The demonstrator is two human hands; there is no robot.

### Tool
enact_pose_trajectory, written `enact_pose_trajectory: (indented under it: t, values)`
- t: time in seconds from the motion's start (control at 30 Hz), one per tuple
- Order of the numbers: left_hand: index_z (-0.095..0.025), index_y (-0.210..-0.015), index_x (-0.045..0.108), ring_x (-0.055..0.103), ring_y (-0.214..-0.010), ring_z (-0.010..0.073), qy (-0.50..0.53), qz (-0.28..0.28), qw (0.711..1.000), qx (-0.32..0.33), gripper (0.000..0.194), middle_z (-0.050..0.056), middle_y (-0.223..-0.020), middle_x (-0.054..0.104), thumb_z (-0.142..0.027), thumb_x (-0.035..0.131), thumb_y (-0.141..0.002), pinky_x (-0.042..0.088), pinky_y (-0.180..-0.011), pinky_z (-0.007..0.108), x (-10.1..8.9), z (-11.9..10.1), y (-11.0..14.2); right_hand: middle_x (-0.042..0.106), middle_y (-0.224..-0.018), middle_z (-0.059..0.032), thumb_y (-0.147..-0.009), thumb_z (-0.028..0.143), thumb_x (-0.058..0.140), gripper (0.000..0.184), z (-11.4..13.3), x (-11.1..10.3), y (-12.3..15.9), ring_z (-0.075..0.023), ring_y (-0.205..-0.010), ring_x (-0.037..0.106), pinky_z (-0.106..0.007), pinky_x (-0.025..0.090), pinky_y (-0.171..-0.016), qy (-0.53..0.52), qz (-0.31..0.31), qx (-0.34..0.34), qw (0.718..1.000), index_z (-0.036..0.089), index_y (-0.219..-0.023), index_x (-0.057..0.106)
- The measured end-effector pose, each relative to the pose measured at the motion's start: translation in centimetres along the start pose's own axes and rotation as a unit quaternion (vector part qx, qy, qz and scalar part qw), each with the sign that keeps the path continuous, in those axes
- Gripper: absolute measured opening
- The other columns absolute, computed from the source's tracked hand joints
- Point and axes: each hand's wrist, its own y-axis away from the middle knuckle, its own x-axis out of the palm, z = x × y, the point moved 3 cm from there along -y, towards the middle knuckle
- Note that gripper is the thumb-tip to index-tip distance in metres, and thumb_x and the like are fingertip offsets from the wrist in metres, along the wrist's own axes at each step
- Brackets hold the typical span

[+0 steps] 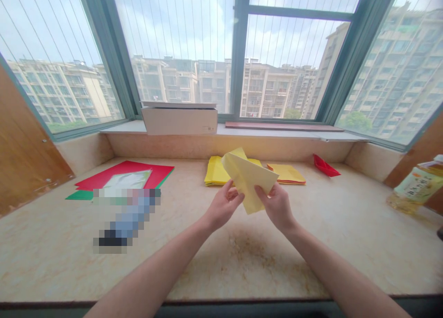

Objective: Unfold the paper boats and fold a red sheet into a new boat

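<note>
A pale yellow sheet of paper (pixel 251 177), folded at an angle with two flaps crossing, is held up over the counter between my hands. My right hand (pixel 277 205) pinches its right side, thumb in front and fingers behind. At the left edge, the curled fingers and thumb of my left hand (pixel 224 206) close on the sheet; some fingertips are hidden behind it. Behind the sheet lies a stack of yellow paper (pixel 213 172), partly covered from view. Orange-yellow paper (pixel 289 174) lies just to the right of that stack.
A folded red paper boat (pixel 325 165) sits at the back right. Red sheets (pixel 104 172) and green paper (pixel 78 195) lie left, beside a blurred-out object (pixel 128 221). A bottle (pixel 418 184) stands far right. A white box (pixel 180 120) rests on the windowsill.
</note>
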Motion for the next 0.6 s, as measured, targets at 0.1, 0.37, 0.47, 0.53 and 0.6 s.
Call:
enact_pose_trajectory:
  t: [0.1, 0.37, 0.47, 0.53, 0.6]
  values:
    - [-0.019, -0.126, 0.058, 0.069, -0.091, 0.0235, -0.021, 0.015, 1.000, -0.016, 0.054, 0.010, -0.103, 0.073, -0.035, 0.076, -0.077, 0.051, -0.080, 0.033, 0.1, 0.2, 0.1, 0.073, -0.105, -0.0096, -0.081, 0.043, 0.068, 0.038, -0.1, 0.3, -0.4, -0.0257, -0.091, 0.071, -0.037, 0.059, -0.077, -0.123, 0.016, 0.042, 0.991, 0.020, -0.110, 0.059]
    - [-0.013, -0.091, 0.067, 0.066, -0.063, 0.0205, -0.103, -0.008, 0.992, -0.069, 0.035, 0.009, -0.078, 0.071, -0.045, 0.072, -0.078, 0.052, -0.051, 0.029, 0.2, 1.9, 0.5, 0.073, -0.105, -0.0096, -0.082, 0.037, 0.068, 0.041, 0.3, 1.6, 0.5, -0.0237, -0.088, 0.071, -0.034, 0.058, -0.073, -0.109, 0.062, 0.034, 0.991, 0.020, -0.116, 0.055]
    - [-0.013, -0.087, 0.067, 0.067, -0.062, 0.0223, -0.126, -0.038, 0.988, -0.077, 0.037, 0.011, -0.076, 0.070, -0.049, 0.070, -0.078, 0.052, -0.052, 0.032, 0.1, 2.4, 0.6, 0.074, -0.099, -0.0073, -0.084, 0.036, 0.066, 0.035, 0.3, 1.5, 0.9, -0.0228, -0.081, 0.071, -0.033, 0.058, -0.068, 0.006, 0.026, -0.010, 1.000, 0.021, -0.114, 0.060]
    - [-0.013, -0.088, 0.067, 0.067, -0.063, 0.0225, -0.122, -0.034, 0.990, -0.055, 0.037, 0.010, -0.075, 0.070, -0.049, 0.070, -0.079, 0.054, -0.059, 0.035, 0.4, 1.9, 0.7, 0.075, -0.097, -0.0070, -0.088, 0.035, 0.062, 0.028, 0.7, 1.3, 1.2, -0.0232, -0.080, 0.072, -0.033, 0.058, -0.068, 0.084, 0.019, -0.059, 0.994, 0.022, -0.113, 0.062]
    - [-0.014, -0.097, 0.067, 0.069, -0.081, 0.0261, -0.076, 0.007, 0.997, -0.013, 0.036, 0.012, -0.089, 0.072, -0.045, 0.072, -0.079, 0.054, -0.077, 0.040, 1.2, 0.9, 0.8, 0.074, -0.106, -0.0089, -0.094, 0.029, 0.053, 0.029, 1.4, 1.2, 1.5, -0.0244, -0.092, 0.072, -0.037, 0.057, -0.079, 0.139, 0.044, -0.147, 0.978, 0.022, -0.121, 0.062]
